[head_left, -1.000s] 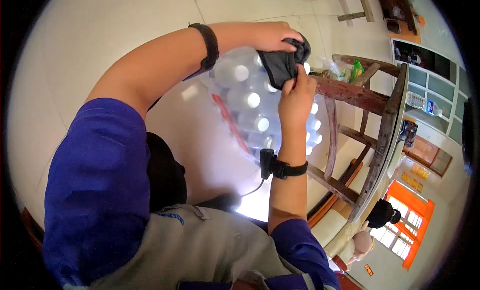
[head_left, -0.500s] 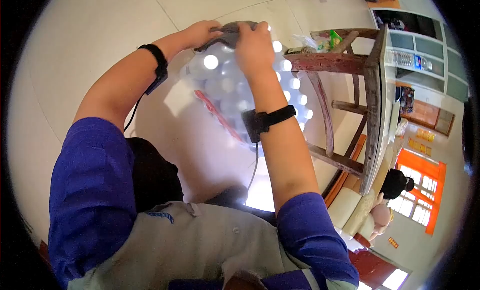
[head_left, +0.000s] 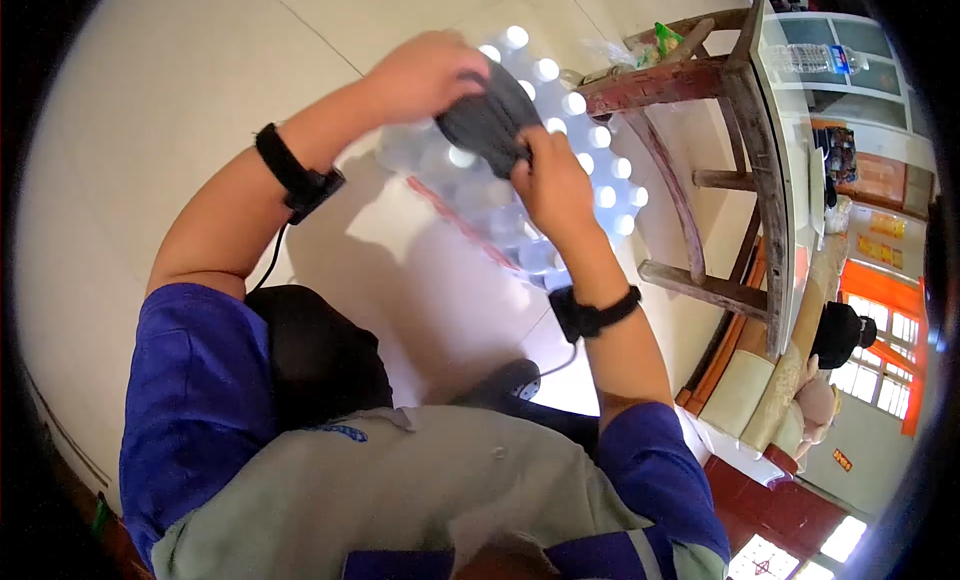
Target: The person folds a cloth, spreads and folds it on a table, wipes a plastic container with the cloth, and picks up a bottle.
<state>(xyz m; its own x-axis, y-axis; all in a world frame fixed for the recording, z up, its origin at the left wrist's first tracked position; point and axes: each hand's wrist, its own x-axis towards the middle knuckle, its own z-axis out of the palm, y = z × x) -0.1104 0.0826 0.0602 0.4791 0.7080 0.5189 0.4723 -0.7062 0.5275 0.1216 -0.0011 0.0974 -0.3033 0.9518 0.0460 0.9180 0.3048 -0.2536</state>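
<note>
A dark grey cloth [head_left: 490, 118] is stretched between my two hands, above a plastic-wrapped pack of white-capped bottles [head_left: 605, 167]. My left hand [head_left: 425, 77] grips its upper left end with the fingers curled over the edge. At the cloth's lower right end, my right hand [head_left: 555, 180] pinches the fabric between thumb and fingers. The pack rests on the tiled floor, and a red strip [head_left: 455, 220] runs along its near side. Part of the pack is hidden by the cloth and my hands.
Right of the pack stands a worn wooden stool [head_left: 735, 85], with a green packet [head_left: 667, 40] beside its bars. Beyond it a clear bottle [head_left: 815, 59] lies on a white surface. A black cap [head_left: 838, 335] and a sofa [head_left: 735, 395] are at the right.
The cloth was folded, then moved to the pack's far left edge; now it is spread out nearer me over the bottles. My right hand has moved down and right. The view has shifted.
</note>
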